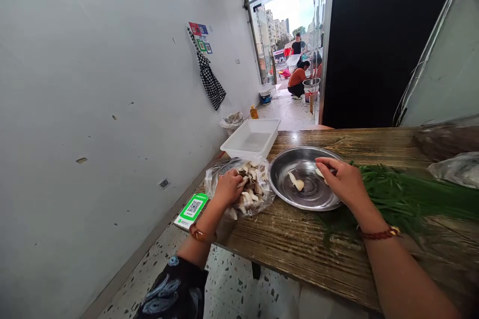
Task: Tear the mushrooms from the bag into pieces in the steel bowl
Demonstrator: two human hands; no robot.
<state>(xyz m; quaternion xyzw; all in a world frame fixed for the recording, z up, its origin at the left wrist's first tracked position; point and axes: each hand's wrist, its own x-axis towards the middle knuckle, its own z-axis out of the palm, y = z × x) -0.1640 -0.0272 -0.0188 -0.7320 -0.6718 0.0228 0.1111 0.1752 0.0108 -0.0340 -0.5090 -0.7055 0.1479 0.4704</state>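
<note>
Near the mushrooms (253,175) lies a QR-code card (192,210).

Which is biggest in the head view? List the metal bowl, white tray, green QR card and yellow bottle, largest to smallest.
1. Metal bowl
2. White tray
3. Green QR card
4. Yellow bottle, which stands farther away

Pale-stemmed, grey-brown-capped mushrooms (249,196), heaped loosely in a crumpled clear plastic bag (266,198); just beside, a round, shiny metal basin (314,201) with a pale mushroom piece (298,184) flat on its bottom.
</note>
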